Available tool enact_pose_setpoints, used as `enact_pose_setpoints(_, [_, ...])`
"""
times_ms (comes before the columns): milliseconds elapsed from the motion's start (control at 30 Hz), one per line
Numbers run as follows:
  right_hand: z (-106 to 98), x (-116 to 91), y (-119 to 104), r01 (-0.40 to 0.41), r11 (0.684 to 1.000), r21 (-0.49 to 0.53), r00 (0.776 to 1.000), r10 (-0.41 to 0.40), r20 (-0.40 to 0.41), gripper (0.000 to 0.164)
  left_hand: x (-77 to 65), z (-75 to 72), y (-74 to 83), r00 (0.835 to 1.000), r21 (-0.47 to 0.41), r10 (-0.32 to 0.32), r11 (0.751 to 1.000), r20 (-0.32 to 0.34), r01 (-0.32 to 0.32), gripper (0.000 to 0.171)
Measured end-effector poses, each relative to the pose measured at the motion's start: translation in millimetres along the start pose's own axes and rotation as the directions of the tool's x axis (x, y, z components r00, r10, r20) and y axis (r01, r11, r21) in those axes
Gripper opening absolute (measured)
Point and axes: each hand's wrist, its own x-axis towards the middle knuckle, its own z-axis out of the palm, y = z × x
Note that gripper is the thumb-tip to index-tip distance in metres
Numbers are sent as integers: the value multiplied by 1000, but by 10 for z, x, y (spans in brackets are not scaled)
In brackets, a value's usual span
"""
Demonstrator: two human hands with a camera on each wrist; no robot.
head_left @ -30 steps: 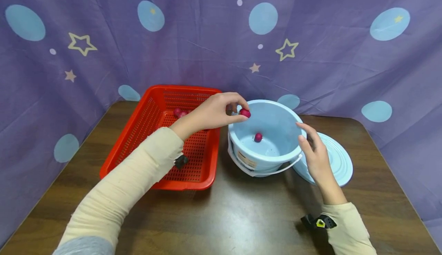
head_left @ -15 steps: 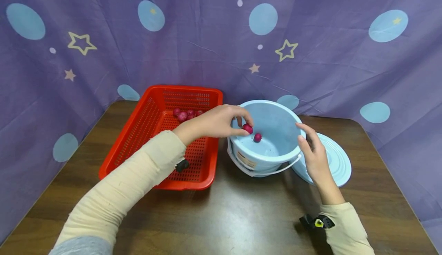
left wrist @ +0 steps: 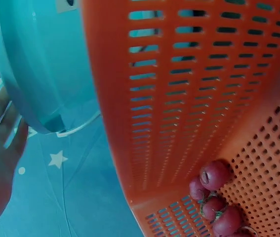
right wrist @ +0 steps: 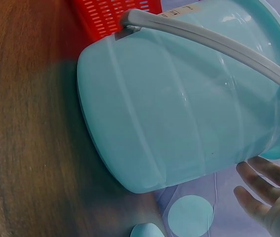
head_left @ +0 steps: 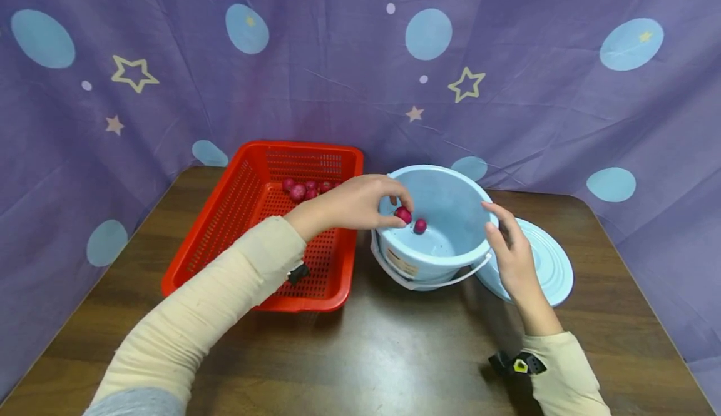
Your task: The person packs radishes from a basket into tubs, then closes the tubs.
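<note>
My left hand reaches over the left rim of a light blue bucket and pinches a red radish between thumb and fingers, just inside the rim. A second radish lies on the bucket's floor. My right hand is at the bucket's right rim with its fingers mostly straight; in the right wrist view the fingers spread beside the outer wall. Several more radishes sit together in the far part of a red slotted basket.
A round light blue lid lies on the wooden table, partly behind my right hand. The bucket's pale handle hangs down along its near side. Behind the table hangs a purple curtain with stars and dots.
My left hand has lowered the pinched radish from above the bucket's left rim to just inside it, with only a slight shift in the last half second. The right hand stays at the rim.
</note>
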Motion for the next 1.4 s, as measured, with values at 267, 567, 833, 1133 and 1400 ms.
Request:
enact_pose_setpoints(267, [4, 0, -6, -5, 1000, 2, 1000, 5, -2, 38, -64, -84, -45, 993, 57, 17, 998, -113, -11, 24])
enact_pose_setpoints(567, [8, 1, -9, -4, 1000, 6, 1000, 4, 0, 39, -221, -293, -172, 973, -19, -57, 998, -225, 54, 22])
enact_pose_setpoints(833, [11, 1, -4, 5, 1000, -2, 1000, -5, -11, 38, -341, -285, -457, 943, -140, -171, 981, -285, 135, 17])
enact_pose_setpoints(1133, [18, 2, 14, 11, 1000, -15, 1000, -12, -12, 39, -466, -163, -791, 912, -157, -311, 948, -267, 277, 16])
enact_pose_setpoints(1400, [13, -10, 13, 11, 1000, -20, 1000, -11, -16, 39, -508, -27, -1041, 902, -129, -383, 922, -197, 364, 20])
